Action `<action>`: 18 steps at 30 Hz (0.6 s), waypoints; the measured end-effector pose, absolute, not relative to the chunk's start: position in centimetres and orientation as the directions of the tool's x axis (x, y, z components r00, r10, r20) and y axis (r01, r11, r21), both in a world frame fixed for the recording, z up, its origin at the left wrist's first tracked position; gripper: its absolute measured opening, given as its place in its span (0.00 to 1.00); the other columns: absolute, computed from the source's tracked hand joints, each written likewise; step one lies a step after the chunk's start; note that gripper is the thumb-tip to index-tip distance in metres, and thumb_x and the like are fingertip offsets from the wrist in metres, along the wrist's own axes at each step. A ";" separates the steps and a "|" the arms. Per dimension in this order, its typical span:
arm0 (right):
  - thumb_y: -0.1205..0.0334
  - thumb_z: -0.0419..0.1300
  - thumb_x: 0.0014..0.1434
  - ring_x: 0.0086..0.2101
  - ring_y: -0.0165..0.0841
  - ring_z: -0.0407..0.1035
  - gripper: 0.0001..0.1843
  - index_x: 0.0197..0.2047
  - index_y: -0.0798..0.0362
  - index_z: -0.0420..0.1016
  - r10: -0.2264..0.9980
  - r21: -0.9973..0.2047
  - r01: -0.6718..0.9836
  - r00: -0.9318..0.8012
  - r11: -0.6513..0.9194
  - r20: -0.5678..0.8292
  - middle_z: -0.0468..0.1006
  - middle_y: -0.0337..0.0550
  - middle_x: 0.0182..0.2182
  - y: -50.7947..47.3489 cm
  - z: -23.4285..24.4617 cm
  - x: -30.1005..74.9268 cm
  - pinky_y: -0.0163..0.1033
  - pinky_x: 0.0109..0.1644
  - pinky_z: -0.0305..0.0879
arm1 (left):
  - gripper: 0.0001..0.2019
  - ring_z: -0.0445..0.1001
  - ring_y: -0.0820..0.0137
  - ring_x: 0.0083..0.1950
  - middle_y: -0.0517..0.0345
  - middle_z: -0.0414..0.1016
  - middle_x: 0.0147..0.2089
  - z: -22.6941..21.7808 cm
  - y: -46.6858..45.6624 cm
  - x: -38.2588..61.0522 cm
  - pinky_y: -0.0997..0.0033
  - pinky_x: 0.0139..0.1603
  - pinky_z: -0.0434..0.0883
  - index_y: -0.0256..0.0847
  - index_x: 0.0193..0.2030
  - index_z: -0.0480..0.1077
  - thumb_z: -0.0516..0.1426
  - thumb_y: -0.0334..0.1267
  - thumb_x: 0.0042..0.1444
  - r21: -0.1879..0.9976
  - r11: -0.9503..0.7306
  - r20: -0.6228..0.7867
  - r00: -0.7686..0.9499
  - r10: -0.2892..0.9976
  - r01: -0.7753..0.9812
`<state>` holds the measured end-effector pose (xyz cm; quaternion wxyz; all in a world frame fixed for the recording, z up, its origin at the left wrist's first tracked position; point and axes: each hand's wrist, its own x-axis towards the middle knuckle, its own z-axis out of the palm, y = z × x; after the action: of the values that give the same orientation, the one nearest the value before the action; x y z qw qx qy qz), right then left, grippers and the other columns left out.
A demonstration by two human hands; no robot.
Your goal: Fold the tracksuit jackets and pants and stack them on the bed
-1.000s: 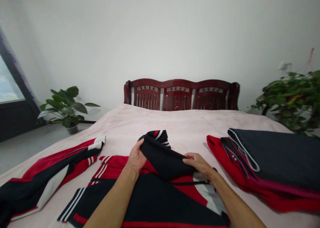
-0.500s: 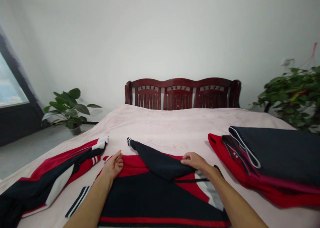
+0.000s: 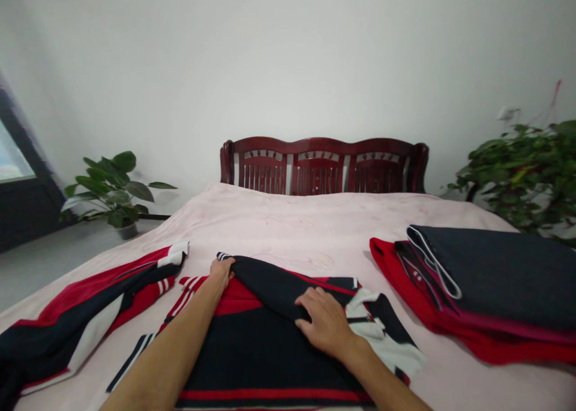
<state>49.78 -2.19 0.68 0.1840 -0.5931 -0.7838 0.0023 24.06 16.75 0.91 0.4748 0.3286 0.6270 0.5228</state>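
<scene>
A black, red and white jacket (image 3: 270,363) lies spread on the pink bed (image 3: 306,225) in front of me. Its black sleeve (image 3: 265,279) is folded across the chest. My left hand (image 3: 221,272) grips the striped cuff end of that sleeve at the jacket's upper left, fingers curled round it. My right hand (image 3: 324,322) rests palm down on the folded sleeve near the jacket's middle, fingers spread flat.
A second red and black jacket (image 3: 85,306) lies unfolded at the left. A stack of folded red and dark garments (image 3: 486,285) sits at the right. A dark red wooden headboard (image 3: 321,166) stands behind, with potted plants (image 3: 112,189) left and right (image 3: 526,171).
My left hand moved forward and took hold of the sleeve's cuff. My right hand slid left and down onto the folded sleeve, flattening it. The sleeve now lies lower across the jacket.
</scene>
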 end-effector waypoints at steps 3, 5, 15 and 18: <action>0.63 0.59 0.56 0.45 0.39 0.65 0.12 0.45 0.47 0.75 0.940 -0.211 0.937 -0.220 0.279 0.261 0.75 0.42 0.42 -3.0 -0.4 48.8 0.40 0.46 0.59 | 0.18 0.74 0.64 0.50 0.50 0.72 0.56 1.3 16.6 23.1 0.56 0.49 0.75 0.39 0.57 0.68 0.57 0.43 0.63 0.957 0.196 -0.260 -0.333 0.906 -0.214; 0.69 0.55 0.57 0.44 0.38 0.66 0.14 0.45 0.48 0.75 0.942 -0.212 0.943 -0.194 0.256 0.276 0.74 0.42 0.41 -2.9 -0.7 49.1 0.39 0.45 0.58 | 0.12 0.76 0.68 0.45 0.54 0.76 0.49 1.6 16.0 21.7 0.64 0.46 0.76 0.40 0.52 0.70 0.58 0.34 0.62 0.948 0.151 -0.242 -0.325 0.914 -0.279; 0.78 0.48 0.54 0.40 0.35 0.67 0.18 0.36 0.49 0.75 0.947 -0.165 0.971 -0.119 0.174 0.298 0.74 0.42 0.36 -1.6 -0.6 52.0 0.37 0.43 0.57 | 0.08 0.76 0.71 0.27 0.58 0.77 0.29 -0.5 9.6 14.4 0.73 0.29 0.75 0.39 0.32 0.71 0.64 0.26 0.48 0.925 0.220 -0.297 -0.229 0.927 -0.309; 0.78 0.48 0.53 0.40 0.34 0.67 0.18 0.35 0.49 0.74 0.945 -0.234 0.961 -0.068 0.148 0.320 0.74 0.41 0.35 -1.3 -0.7 51.9 0.36 0.43 0.57 | 0.07 0.73 0.74 0.22 0.62 0.73 0.23 -1.1 9.3 12.8 0.77 0.23 0.71 0.40 0.29 0.70 0.64 0.27 0.45 0.948 0.208 -0.270 -0.267 0.925 -0.239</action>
<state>51.94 -1.26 -0.71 0.2014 -0.6524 -0.7304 -0.0195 12.77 9.27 -1.07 0.5259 0.2995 0.5722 0.5535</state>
